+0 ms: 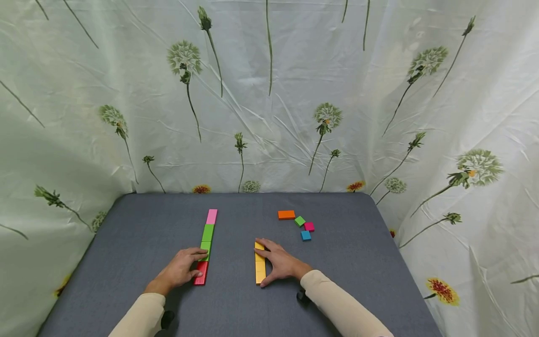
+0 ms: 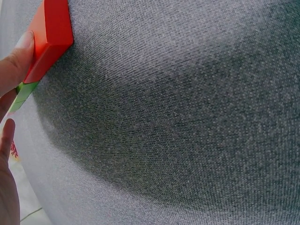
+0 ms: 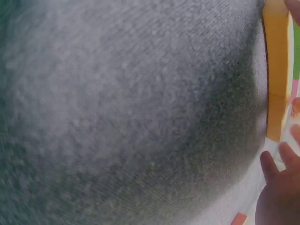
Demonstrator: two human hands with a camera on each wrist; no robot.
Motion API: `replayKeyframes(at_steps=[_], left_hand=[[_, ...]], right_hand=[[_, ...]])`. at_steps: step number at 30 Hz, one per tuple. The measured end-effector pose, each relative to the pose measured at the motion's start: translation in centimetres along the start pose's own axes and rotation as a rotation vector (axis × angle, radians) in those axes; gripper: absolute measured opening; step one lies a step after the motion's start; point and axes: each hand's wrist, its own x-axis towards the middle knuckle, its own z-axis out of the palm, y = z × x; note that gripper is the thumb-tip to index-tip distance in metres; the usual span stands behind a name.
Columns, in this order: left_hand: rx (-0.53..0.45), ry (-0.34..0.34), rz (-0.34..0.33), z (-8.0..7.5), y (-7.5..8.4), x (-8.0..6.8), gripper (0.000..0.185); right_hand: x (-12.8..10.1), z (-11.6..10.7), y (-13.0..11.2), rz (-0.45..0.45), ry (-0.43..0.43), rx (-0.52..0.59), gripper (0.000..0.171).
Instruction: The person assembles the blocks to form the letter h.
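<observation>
A column of flat blocks runs away from me on the left: a red block nearest, then green blocks, with a pink block at the far end. My left hand lies against its left side, thumb touching the red block and outstretched fingers over the green part. A shorter row of yellow blocks lies end to end near the middle. Over it spreads my right hand, its thumb at the near end and fingertips around the far end. The right wrist view shows the yellow row's side.
Beyond my right hand lie an orange block, a small green block, a magenta block and a blue block. The dark grey table meets a flower-printed curtain behind and at the sides.
</observation>
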Motion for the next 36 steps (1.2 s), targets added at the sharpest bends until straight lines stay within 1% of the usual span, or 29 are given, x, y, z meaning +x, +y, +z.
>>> replayKeyframes(at_steps=[3,5,8,10,13,16,19,21,24,28,32,36], left_hand=[[0.005,-0.004,-0.002,-0.2,-0.1,-0.1,0.049],[0.007,0.001,-0.001,-0.2,-0.2,-0.2,0.049],[0.008,0.008,-0.006,-0.2,-0.3,-0.2,0.05],[0.01,0.015,-0.003,-0.1,-0.3,-0.2,0.05],[0.003,0.022,0.004,-0.2,-0.4,-0.3,0.05],[0.008,0.03,0.028,-0.3,-0.5,-0.4,0.049],[0.002,0.031,0.043,-0.4,-0.5,-0.5,0.049],[0.007,0.031,0.052,-0.4,-0.5,-0.5,0.049],[0.009,0.026,0.042,-0.3,-0.5,-0.5,0.049],[0.007,0.019,0.026,-0.2,-0.3,-0.4,0.05],[-0.001,0.025,0.035,-0.2,-0.1,-0.3,0.049],[-0.005,0.018,0.026,-0.3,0.0,-0.2,0.049]], right_hand=[[0.1,-0.4,0.4,0.008,0.052,0.069,0.091],[0.2,-0.8,0.9,0.03,0.098,0.107,0.087],[0.5,-1.6,1.8,0.08,0.17,0.123,0.081],[0.7,-2.1,2.5,0.131,0.229,0.114,0.077],[1.2,-2.7,3.3,0.232,0.332,0.084,0.068],[1.9,-3.3,4.0,0.317,0.438,0.04,0.058],[2.6,-3.7,4.5,0.384,0.507,-0.019,0.052],[3.1,-3.9,4.9,0.425,0.523,-0.053,0.049],[3.8,-4.0,5.5,0.473,0.538,-0.079,0.045],[4.4,-4.0,6.4,0.513,0.536,-0.094,0.042],[4.6,-4.1,7.0,0.524,0.493,-0.096,0.041],[4.7,-4.2,7.2,0.509,0.491,-0.065,0.037]])
